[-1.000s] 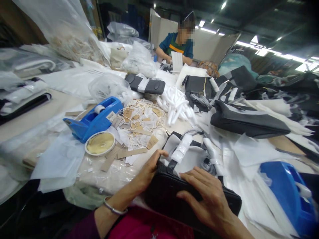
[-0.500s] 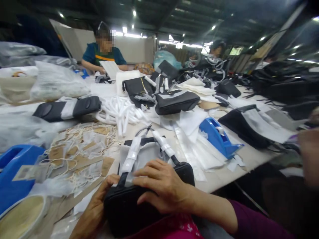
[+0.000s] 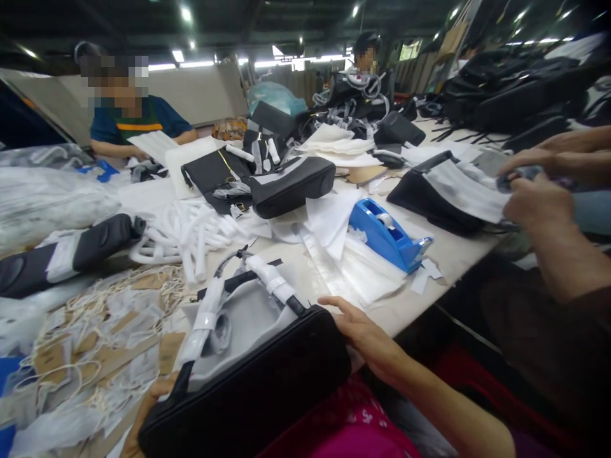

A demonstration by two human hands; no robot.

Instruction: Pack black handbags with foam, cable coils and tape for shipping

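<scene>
Head view: held low, nearer than the blue plastic tape dispenser (image 3: 389,232) and left of it, a boxy black leather-like bag (image 3: 252,381) with two handles (image 3: 205,324) wrapped in whitish film. Looks light for its bulk, fairly firm along the piped edge, softer toward the pale grey sheet (image 3: 260,318) between the handles. Likely slides at the film, and probably scuffs or creases sooner than breaks; best taken by the firm ends.

Curled about the end farther from the dispenser, and partly hidden: the left hand (image 3: 149,399). Laid at the end nearer the dispenser, fingers reaching forward: the right hand (image 3: 365,331), with tightness of hold impossible to tell.

Just in front of the dispenser, slanting away rightward, the edge of the pale desk (image 3: 453,264), with open air beyond. Left of the dispenser, loose white sheets (image 3: 358,270), then tangled white foam strips (image 3: 186,235). Right of the dispenser, a co-worker's hands (image 3: 544,191), leaving less room that way.
</scene>
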